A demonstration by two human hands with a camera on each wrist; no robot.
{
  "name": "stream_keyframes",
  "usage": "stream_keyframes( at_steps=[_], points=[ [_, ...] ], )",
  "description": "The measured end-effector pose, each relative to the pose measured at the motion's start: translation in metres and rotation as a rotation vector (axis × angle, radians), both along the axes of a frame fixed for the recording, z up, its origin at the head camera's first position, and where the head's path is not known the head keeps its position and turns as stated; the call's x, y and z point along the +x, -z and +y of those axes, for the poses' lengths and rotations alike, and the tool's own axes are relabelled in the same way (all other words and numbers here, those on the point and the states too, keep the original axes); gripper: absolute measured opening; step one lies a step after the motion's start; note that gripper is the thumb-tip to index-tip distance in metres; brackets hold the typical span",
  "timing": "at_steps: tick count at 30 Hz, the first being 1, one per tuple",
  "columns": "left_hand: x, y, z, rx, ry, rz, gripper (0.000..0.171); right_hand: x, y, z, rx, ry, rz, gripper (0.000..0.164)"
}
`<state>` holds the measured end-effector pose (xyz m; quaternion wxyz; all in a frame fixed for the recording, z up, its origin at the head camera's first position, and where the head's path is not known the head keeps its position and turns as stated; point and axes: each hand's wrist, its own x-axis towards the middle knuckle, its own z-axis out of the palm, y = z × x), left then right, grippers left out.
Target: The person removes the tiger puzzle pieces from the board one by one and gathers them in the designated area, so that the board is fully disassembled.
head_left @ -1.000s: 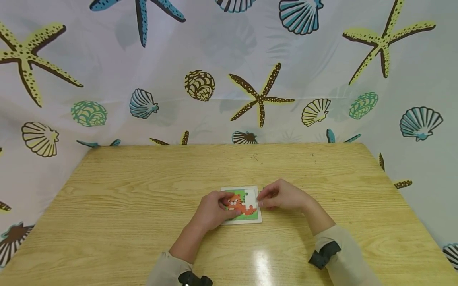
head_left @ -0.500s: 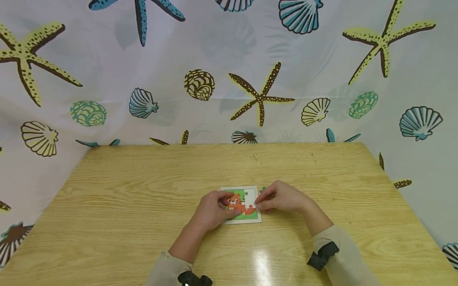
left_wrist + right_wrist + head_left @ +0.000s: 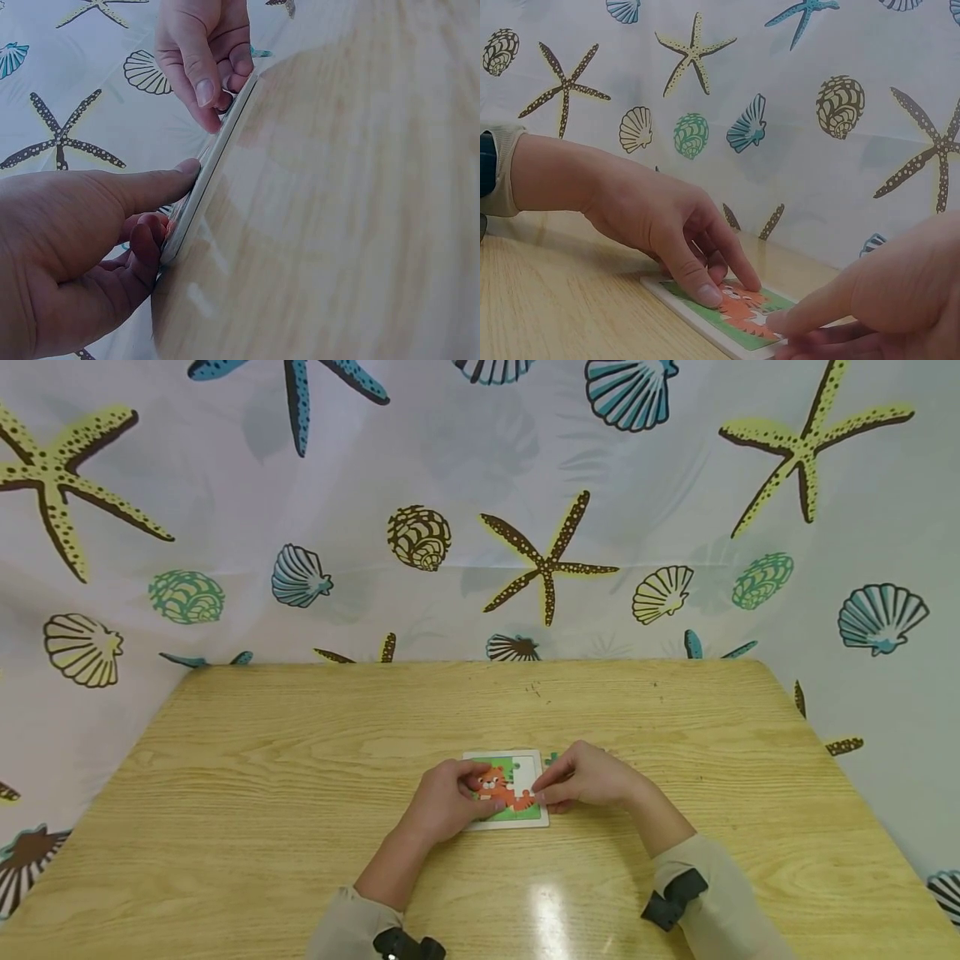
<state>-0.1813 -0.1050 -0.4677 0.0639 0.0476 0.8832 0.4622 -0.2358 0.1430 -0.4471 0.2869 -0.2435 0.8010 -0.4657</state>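
Flat rect. tiger jigsaw (image 3: 508, 788) on wood-grain worktop (image 3: 315, 727); L hand (image 3: 446, 802) spread wide across it; R hand (image 3: 592, 775) fingers narrow at rt edge, grip unclear

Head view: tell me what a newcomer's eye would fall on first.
Probably the starfish-and-seashell cloth filling the upper half, behind the wooden table. Then, on the table, the tiger jigsaw puzzle, partly covered by the left hand and right hand, its far right corner white.
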Motion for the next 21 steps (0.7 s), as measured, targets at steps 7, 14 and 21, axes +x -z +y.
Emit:
stream_keyframes(
  at_steps=[7, 14, 21],
  points=[
    [-0.001, 0.0008, -0.0001, -0.001, -0.008, -0.006, 0.055, 0.0008, 0.0004, -0.0007, 0.036, -0.029, 0.053, 0.017],
    [-0.0013, 0.0003, 0.0006, -0.011, -0.011, -0.006, 0.055, 0.0014, 0.0008, -0.0022, 0.068, -0.045, 0.099, 0.015],
    [0.0004, -0.0015, 0.0014, 0.004, -0.019, -0.015, 0.053, 0.0012, 0.0017, -0.0034, 0.054, -0.04, 0.084, 0.013]
  ],
)
